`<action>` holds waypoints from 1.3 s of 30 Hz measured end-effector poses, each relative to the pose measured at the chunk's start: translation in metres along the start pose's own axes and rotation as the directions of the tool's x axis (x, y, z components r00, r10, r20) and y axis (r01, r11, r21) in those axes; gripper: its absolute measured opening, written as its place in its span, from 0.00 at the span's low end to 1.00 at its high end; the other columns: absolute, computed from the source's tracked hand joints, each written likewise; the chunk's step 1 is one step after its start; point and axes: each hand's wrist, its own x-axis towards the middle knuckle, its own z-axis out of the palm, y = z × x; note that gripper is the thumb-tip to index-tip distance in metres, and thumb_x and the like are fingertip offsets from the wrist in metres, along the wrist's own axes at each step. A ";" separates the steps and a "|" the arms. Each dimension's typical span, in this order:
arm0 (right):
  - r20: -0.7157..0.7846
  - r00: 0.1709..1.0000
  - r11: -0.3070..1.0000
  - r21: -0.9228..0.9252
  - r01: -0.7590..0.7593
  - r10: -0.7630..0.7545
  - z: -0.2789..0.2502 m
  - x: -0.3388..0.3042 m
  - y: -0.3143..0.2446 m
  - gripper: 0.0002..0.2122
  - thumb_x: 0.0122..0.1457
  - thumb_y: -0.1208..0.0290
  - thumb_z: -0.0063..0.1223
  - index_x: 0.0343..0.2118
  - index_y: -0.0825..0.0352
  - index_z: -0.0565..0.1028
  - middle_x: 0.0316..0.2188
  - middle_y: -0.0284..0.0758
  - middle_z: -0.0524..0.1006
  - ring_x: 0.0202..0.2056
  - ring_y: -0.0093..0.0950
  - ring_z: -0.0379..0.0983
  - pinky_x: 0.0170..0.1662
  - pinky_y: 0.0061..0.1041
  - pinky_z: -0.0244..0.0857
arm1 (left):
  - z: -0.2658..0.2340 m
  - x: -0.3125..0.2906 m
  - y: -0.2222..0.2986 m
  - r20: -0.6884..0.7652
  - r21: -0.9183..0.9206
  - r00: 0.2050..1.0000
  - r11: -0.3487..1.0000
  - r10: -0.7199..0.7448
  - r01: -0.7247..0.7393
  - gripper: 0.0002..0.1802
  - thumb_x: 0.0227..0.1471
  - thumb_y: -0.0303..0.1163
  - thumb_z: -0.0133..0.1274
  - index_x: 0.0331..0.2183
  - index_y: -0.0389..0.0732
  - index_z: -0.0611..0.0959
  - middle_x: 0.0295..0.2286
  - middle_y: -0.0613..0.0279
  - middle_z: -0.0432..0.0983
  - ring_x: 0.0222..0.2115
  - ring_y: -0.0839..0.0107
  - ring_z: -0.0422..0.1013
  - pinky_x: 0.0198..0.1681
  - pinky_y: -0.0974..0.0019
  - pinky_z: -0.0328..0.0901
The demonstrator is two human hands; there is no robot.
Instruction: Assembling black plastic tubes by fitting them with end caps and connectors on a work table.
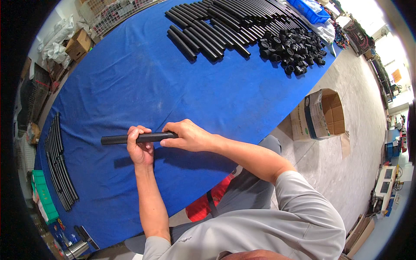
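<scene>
A black tube [116, 139] is held level above the blue cloth, lying left to right in front of me. My left hand [140, 145] is closed around its middle, fingers wrapped over the top. At the tube's right end, my right hand [187, 136] grips it with thumb and fingers; that end is covered by the hand, so I cannot tell whether a cap sits there. Beyond my hands, many similar black tubes [203, 41] lie in rows at the far side. Next to them is a heap of short black caps [294, 50].
Blue cloth [108, 91] covers the table. More black tubes [58, 164] are lined up along the left edge, near a green bin [44, 197]. A blue crate [310, 11] stands at the far right. On the floor to the right is an open cardboard box [318, 116].
</scene>
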 end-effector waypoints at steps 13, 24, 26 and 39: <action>-0.053 0.990 0.986 -0.113 0.127 -0.133 0.000 -0.001 0.004 0.14 0.57 0.62 0.59 0.35 0.71 0.75 0.21 0.40 0.75 0.21 0.36 0.73 0.26 0.31 0.65 | 0.001 0.001 -0.002 -0.008 -0.034 1.000 0.999 0.001 -0.001 0.09 0.55 0.33 0.49 0.26 0.39 0.74 0.28 0.54 0.77 0.11 0.77 0.62 0.08 0.76 0.59; -0.074 0.997 1.000 -0.010 0.023 -0.024 0.002 0.001 0.010 0.16 0.58 0.57 0.57 0.33 0.68 0.78 0.20 0.31 0.75 0.18 0.19 0.70 0.19 0.20 0.62 | 0.003 0.001 -0.003 -0.007 -0.027 1.000 0.999 0.028 -0.028 0.08 0.54 0.32 0.49 0.26 0.39 0.74 0.27 0.54 0.77 0.11 0.77 0.62 0.09 0.76 0.59; -0.014 0.998 0.998 0.013 -0.061 0.061 -0.002 0.002 0.002 0.16 0.58 0.57 0.58 0.32 0.68 0.78 0.19 0.31 0.75 0.18 0.20 0.70 0.20 0.21 0.62 | 0.001 -0.001 -0.003 0.002 -0.009 1.000 1.000 0.024 -0.024 0.09 0.55 0.33 0.49 0.26 0.39 0.74 0.27 0.54 0.77 0.11 0.77 0.62 0.09 0.76 0.58; 0.263 0.865 0.816 0.300 -0.494 0.427 -0.009 0.005 -0.010 0.18 0.57 0.57 0.59 0.36 0.72 0.75 0.20 0.36 0.74 0.20 0.24 0.72 0.24 0.27 0.66 | 0.002 -0.002 -0.001 0.031 -0.017 0.999 1.000 0.010 -0.009 0.09 0.55 0.33 0.49 0.26 0.39 0.74 0.26 0.54 0.77 0.11 0.75 0.62 0.10 0.75 0.58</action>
